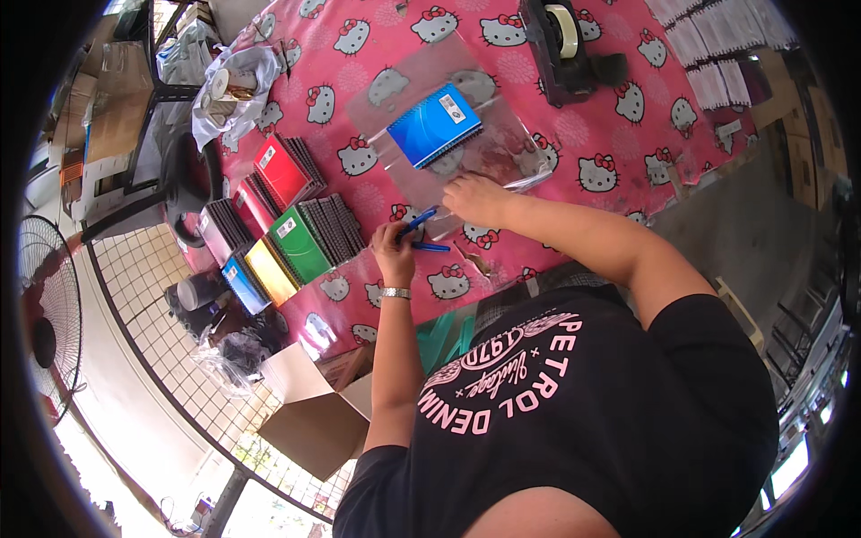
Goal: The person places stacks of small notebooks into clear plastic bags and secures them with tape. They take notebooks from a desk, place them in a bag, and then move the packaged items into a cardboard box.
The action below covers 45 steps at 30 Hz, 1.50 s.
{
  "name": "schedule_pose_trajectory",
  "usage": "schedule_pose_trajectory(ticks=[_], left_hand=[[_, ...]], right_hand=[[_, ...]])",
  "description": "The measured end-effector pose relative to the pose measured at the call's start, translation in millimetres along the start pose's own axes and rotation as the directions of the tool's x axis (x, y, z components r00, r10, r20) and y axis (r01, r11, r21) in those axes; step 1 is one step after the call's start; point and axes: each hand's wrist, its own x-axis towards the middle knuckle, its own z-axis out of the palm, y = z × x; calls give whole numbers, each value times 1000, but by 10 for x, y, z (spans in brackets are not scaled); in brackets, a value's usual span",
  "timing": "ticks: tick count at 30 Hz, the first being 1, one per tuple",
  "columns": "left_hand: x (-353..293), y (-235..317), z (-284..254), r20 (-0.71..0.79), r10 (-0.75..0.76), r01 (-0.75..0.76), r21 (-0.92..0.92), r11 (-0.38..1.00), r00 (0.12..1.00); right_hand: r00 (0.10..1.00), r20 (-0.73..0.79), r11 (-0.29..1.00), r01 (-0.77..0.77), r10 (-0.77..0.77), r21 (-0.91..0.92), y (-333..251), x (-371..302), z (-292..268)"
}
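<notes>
My left hand (393,249), with a metal watch on its wrist, is closed on a blue two-armed hand tool (432,247). The tool's arms spread apart toward the right; its exact kind is unclear. Against the near edge of a clear plastic sheet or bag (404,175), my right hand (475,199) has its fingers bent down and together. Whatever lies under those fingertips is hidden. A short stack of blue spiral notebooks (434,125) lies on the clear plastic, just beyond my right hand.
Spiral notebooks in stacks, including red (281,170) and green (300,242), stand at the left on the pink table cover (565,134). A black tape dispenser (560,54) sits at the far side. White spiral-bound stacks (717,45) lie far right; an open cardboard box (314,421) is near left.
</notes>
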Motion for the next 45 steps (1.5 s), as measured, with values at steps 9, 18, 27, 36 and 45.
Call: schedule_pose_trajectory(ticks=[9,18,27,36,45], left_hand=[[-2,-31,-34,18,22,-22,-25,999,1000],[107,172,-60,-28,35,-33,43,999,999],[984,718,-198,26,204,-205,19,979,979],[897,955,242,-102,440,-410,223,884,892],[687,1278,761,118,193,-224,408,885,974]], right_hand=[[996,-60,997,62,-60,37,-18,28,-46],[943,26,865,-314,331,393,110,183,-270],[973,-210,958,-151,100,-245,188,118,-1165],[814,296,653,-579,500,489,1481,250,-1493],[949,253,978,-203,187,38,997,1019,-1126]])
